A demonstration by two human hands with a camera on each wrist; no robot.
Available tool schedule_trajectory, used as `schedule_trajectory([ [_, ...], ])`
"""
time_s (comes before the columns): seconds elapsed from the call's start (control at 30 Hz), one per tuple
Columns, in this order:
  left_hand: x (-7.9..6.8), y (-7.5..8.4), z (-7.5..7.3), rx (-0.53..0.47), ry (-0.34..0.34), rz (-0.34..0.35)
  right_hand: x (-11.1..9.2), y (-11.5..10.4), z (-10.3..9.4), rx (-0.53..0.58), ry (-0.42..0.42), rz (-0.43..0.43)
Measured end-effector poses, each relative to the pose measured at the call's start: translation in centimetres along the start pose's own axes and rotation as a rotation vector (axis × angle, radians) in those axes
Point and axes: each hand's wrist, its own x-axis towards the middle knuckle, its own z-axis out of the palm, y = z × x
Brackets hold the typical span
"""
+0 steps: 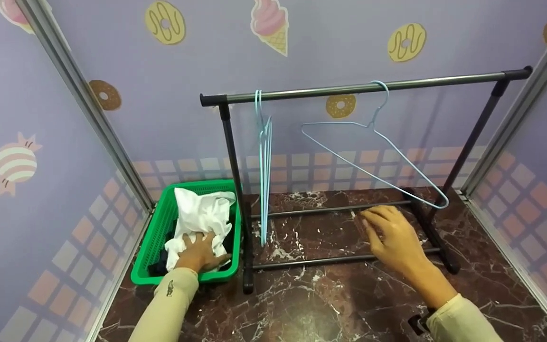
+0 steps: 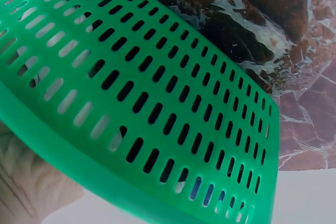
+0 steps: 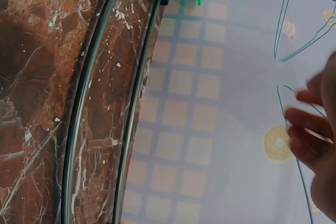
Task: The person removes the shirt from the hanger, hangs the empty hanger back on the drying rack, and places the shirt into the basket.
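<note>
My left hand [image 1: 198, 252] rests with spread fingers on white cloth [image 1: 202, 213] bunched in a green plastic basket [image 1: 143, 256]. From the left wrist view, the basket's slotted wall [image 2: 173, 93] fills most of the picture, and part of the left hand [image 2: 31, 182] shows beyond the rim. My right hand [image 1: 394, 237] is in the air in front of the rack, its fingers loosely bent and holding nothing. Just above it a light blue wire hanger [image 1: 397, 152] hangs from the rail. In the right wrist view the right hand's fingers [image 3: 310, 124] overlap a hanger.
A black metal clothes rack [image 1: 311, 92] stands on the dark marbled floor [image 1: 311, 304], its two low bars crossing behind the right hand. Several more blue hangers [image 1: 265, 180] hang bunched at its left end. Dark cloth [image 1: 159, 263] lies under the white. Patterned panels [image 1: 17, 95] enclose three sides.
</note>
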Motion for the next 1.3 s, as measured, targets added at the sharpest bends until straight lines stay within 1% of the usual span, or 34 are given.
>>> schedule_trajectory([
  [0.2,0.0,0.0,0.1,0.004,0.012,0.000,1.4,0.1,-1.5,0.058,0.325,0.019],
  [0.23,0.0,0.0,0.2,0.007,0.013,0.001,1.8,0.1,-1.9,0.051,0.360,0.030],
  [0.3,0.0,0.0,0.1,0.010,0.018,0.004,2.4,0.2,-2.7,0.022,0.398,0.072],
  [0.37,0.0,0.0,0.1,0.018,0.019,0.006,3.1,0.4,-3.5,-0.032,0.387,0.148],
  [0.43,0.1,0.0,0.1,0.021,0.018,0.012,3.8,0.6,-4.3,-0.082,0.334,0.246],
  [0.5,0.1,0.0,0.0,0.021,0.013,0.014,4.4,0.8,-4.9,-0.106,0.287,0.324],
  [0.57,0.2,0.0,0.0,0.023,0.005,0.014,4.9,1.0,-5.3,-0.113,0.248,0.381],
  [0.67,0.2,0.1,0.0,0.022,-0.003,0.010,5.2,0.8,-5.2,-0.076,0.223,0.426],
  [0.77,0.2,0.1,0.1,0.026,0.000,0.014,5.4,0.3,-4.7,-0.047,0.216,0.432],
  [0.87,0.3,0.1,0.1,0.030,0.002,0.015,5.7,-0.6,-3.9,-0.018,0.209,0.404],
  [1.0,0.3,0.2,0.0,0.033,0.002,0.013,6.3,-2.3,-2.7,0.038,0.192,0.369],
  [1.2,0.3,0.3,0.1,0.046,0.004,0.011,7.2,-4.9,-1.2,0.141,0.137,0.382],
  [1.3,0.3,0.2,0.1,0.037,0.005,0.009,7.6,-6.1,-0.3,0.162,0.125,0.366],
])
